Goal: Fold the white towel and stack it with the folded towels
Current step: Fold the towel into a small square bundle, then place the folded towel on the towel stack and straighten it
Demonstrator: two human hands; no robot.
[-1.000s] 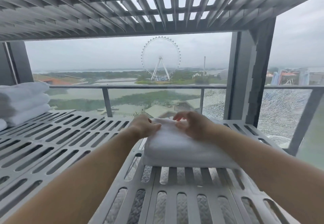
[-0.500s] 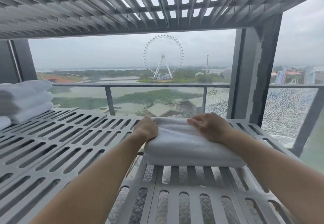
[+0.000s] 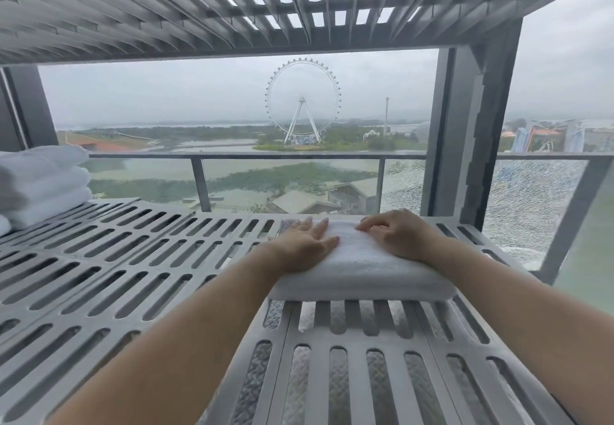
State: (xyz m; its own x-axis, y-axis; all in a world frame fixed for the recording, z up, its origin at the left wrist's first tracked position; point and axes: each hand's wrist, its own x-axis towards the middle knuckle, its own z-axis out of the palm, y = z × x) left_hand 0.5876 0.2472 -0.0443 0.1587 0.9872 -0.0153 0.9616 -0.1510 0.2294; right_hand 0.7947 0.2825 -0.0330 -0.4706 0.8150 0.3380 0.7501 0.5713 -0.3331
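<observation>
A white towel, folded into a thick rectangle, lies on the grey slotted shelf right of centre. My left hand rests flat on the towel's left part with the fingers spread. My right hand lies on its right part, palm down, fingers loosely curled toward the middle. Neither hand grips the cloth. A stack of folded white towels sits at the far left edge of the shelf, well apart from both hands.
Another slotted shelf hangs close overhead. A grey upright post stands behind the towel at the right. A glass railing runs along the back. Quilted fabric shows through the slots below.
Both hands have slid from the towel's far edge onto its top. The left hand went from curled to flat with spread fingers. The towel stays in place.
</observation>
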